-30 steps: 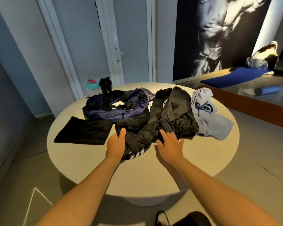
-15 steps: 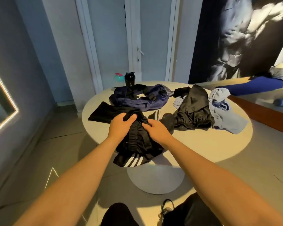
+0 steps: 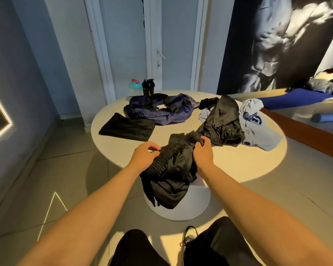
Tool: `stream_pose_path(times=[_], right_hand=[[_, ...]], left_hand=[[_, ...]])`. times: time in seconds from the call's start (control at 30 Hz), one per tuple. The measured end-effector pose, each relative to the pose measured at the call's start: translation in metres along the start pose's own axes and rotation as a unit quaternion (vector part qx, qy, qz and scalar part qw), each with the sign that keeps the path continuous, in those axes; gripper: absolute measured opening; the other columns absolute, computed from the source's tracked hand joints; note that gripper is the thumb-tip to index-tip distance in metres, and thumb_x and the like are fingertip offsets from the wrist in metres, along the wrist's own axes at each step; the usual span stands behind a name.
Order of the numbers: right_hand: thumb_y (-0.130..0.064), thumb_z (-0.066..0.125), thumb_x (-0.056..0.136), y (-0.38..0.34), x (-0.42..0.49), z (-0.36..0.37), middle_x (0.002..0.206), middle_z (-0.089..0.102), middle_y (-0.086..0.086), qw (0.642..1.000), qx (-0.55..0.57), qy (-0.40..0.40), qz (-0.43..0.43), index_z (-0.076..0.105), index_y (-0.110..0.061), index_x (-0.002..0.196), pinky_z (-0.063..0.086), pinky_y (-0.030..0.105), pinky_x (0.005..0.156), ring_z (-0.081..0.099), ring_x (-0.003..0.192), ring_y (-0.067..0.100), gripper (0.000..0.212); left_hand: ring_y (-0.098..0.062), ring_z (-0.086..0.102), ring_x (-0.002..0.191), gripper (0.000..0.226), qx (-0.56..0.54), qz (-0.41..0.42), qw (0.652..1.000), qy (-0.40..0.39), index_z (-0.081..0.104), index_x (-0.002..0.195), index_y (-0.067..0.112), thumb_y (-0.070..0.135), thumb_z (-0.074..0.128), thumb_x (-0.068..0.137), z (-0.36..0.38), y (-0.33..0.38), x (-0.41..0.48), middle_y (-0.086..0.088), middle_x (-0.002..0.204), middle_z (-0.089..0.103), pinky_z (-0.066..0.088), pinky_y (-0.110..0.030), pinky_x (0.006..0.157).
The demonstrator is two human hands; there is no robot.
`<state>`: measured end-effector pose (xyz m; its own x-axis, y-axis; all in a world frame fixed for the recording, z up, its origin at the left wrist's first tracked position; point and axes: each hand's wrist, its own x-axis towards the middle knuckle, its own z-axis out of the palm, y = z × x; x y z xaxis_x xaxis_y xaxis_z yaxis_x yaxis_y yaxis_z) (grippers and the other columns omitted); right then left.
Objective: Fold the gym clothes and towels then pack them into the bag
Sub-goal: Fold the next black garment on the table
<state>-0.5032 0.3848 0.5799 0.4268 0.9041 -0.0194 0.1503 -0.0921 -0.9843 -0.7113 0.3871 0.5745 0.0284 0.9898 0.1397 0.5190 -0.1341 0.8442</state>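
Note:
My left hand [image 3: 145,155] and my right hand [image 3: 203,153] both grip the elastic waistband of black shorts [image 3: 170,179], which hang crumpled over the near edge of the round table [image 3: 238,164]. A flat folded black cloth [image 3: 127,129] lies at the left of the table. Behind it sits a navy gym bag [image 3: 161,112] with black straps. To the right lies a heap of black clothing [image 3: 221,123], and beside that a crumpled light grey garment [image 3: 258,129].
A teal bottle [image 3: 134,87] and a black shaker [image 3: 148,87] stand at the table's far edge before a white door [image 3: 173,43]. A blue mat [image 3: 294,97] and rolled mat [image 3: 325,118] lie at the right. My legs and a shoe [image 3: 188,239] are below.
The black shorts have been pulled out of the pile toward the table's near edge. Both hands went from resting on the pile to gripping the waistband, and the view drew back.

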Motion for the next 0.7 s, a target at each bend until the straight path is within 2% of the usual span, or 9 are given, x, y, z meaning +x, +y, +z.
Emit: stream_pose_path(times=[0.03, 0.1, 0.17, 0.27, 0.37, 0.43, 0.5, 0.6, 0.7], right_hand=[[-0.027, 0.048, 0.104, 0.004, 0.000, -0.001, 0.140, 0.043, 0.012, 0.999, -0.011, 0.013, -0.042, 0.039, -0.022, 0.148, 0.038, 0.035, 0.091, 0.048, 0.120, 0.032, 0.045], [-0.040, 0.059, 0.098, 0.006, -0.006, -0.003, 0.138, 0.038, 0.006, 0.987, -0.040, 0.003, -0.156, 0.043, -0.029, 0.144, 0.034, 0.032, 0.100, 0.038, 0.126, 0.024, 0.050], [-0.052, 0.063, 0.092, 0.009, -0.009, 0.001, 0.128, 0.040, 0.002, 0.967, -0.060, -0.085, -0.232, 0.048, -0.039, 0.137, 0.036, 0.037, 0.107, 0.041, 0.124, 0.019, 0.049], [-0.067, 0.056, 0.085, 0.015, 0.001, 0.010, 0.124, 0.048, 0.001, 0.923, -0.214, -0.197, -0.251, 0.040, -0.058, 0.135, 0.038, 0.051, 0.108, 0.046, 0.124, 0.024, 0.053], [-0.052, 0.053, 0.091, 0.020, 0.015, 0.017, 0.134, 0.054, 0.005, 0.891, -0.325, -0.235, -0.213, 0.041, -0.055, 0.137, 0.038, 0.058, 0.106, 0.048, 0.128, 0.031, 0.048], [-0.033, 0.053, 0.098, 0.021, 0.020, 0.015, 0.132, 0.057, 0.008, 0.898, -0.314, -0.213, -0.224, 0.054, -0.042, 0.134, 0.040, 0.049, 0.106, 0.051, 0.122, 0.029, 0.037], [-0.018, 0.051, 0.102, 0.018, 0.022, 0.005, 0.122, 0.053, 0.011, 0.936, -0.242, -0.126, -0.223, 0.061, -0.026, 0.124, 0.042, 0.034, 0.093, 0.054, 0.101, 0.025, 0.026], [-0.014, 0.042, 0.106, 0.014, 0.028, -0.016, 0.111, 0.050, 0.012, 0.977, -0.152, 0.035, -0.146, 0.051, -0.022, 0.114, 0.037, 0.034, 0.069, 0.048, 0.074, 0.023, 0.015], [-0.016, 0.037, 0.107, 0.018, 0.036, -0.032, 0.089, 0.054, 0.015, 0.992, -0.083, 0.051, -0.079, 0.046, -0.020, 0.115, 0.030, 0.036, 0.058, 0.044, 0.066, 0.023, 0.012]], left_hand=[[-0.014, 0.062, 0.094, 0.018, 0.004, 0.011, 1.000, 0.023, 0.072, 0.091, 0.021, 0.005, 0.064, 0.093, 0.002, 0.002, 0.003, 0.002, 0.103, 0.069, 0.050, -0.034, 0.094], [-0.011, 0.058, 0.095, 0.025, 0.006, 0.028, 0.997, 0.069, 0.073, 0.091, 0.025, 0.005, 0.059, 0.095, 0.006, 0.010, 0.009, 0.002, 0.107, 0.066, 0.045, -0.027, 0.089], [-0.009, 0.055, 0.099, 0.025, 0.003, 0.056, 0.994, 0.097, 0.075, 0.096, 0.022, 0.005, 0.057, 0.096, 0.010, 0.019, 0.016, 0.002, 0.109, 0.064, 0.040, -0.021, 0.089], [-0.007, 0.056, 0.100, 0.023, -0.015, 0.085, 0.991, 0.101, 0.076, 0.101, 0.018, 0.006, 0.057, 0.098, 0.015, 0.032, 0.023, 0.004, 0.108, 0.064, 0.040, -0.018, 0.087], [-0.009, 0.061, 0.101, 0.022, -0.039, 0.094, 0.992, 0.069, 0.075, 0.102, 0.020, 0.007, 0.057, 0.097, 0.017, 0.036, 0.028, 0.005, 0.110, 0.069, 0.046, -0.022, 0.087], [-0.012, 0.062, 0.098, 0.022, -0.029, 0.085, 0.995, 0.051, 0.075, 0.101, 0.021, 0.007, 0.058, 0.097, 0.016, 0.032, 0.028, 0.007, 0.110, 0.069, 0.048, -0.025, 0.085], [-0.012, 0.060, 0.091, 0.027, 0.002, 0.069, 0.995, 0.066, 0.075, 0.098, 0.022, 0.003, 0.055, 0.097, 0.015, 0.025, 0.029, 0.007, 0.109, 0.064, 0.045, -0.025, 0.081], [-0.012, 0.056, 0.092, 0.038, 0.015, 0.036, 0.996, 0.081, 0.074, 0.100, 0.025, -0.002, 0.048, 0.098, 0.019, 0.017, 0.032, 0.002, 0.116, 0.059, 0.042, -0.025, 0.083], [-0.016, 0.058, 0.103, 0.033, 0.000, 0.017, 1.000, 0.007, 0.066, 0.125, 0.025, 0.010, 0.055, 0.098, 0.036, 0.025, 0.034, 0.001, 0.126, 0.061, 0.048, -0.031, 0.094]])
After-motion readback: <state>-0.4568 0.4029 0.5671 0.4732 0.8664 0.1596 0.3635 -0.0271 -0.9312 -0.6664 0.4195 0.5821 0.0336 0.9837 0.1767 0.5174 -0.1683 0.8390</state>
